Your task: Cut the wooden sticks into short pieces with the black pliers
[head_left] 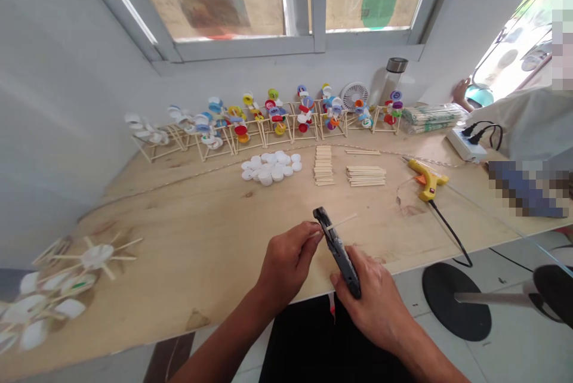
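My left hand pinches a thin wooden stick at its near end, over the front edge of the wooden table. My right hand is closed round the handle of a black cutter tool, whose jaws sit on the stick just beside my left fingertips. The stick's free end points up and to the right.
Two stacks of cut sticks, a heap of white bottle caps and a yellow glue gun lie ahead. Bottle-cap wheel models line the wall. More models lie at left. Another person sits at right.
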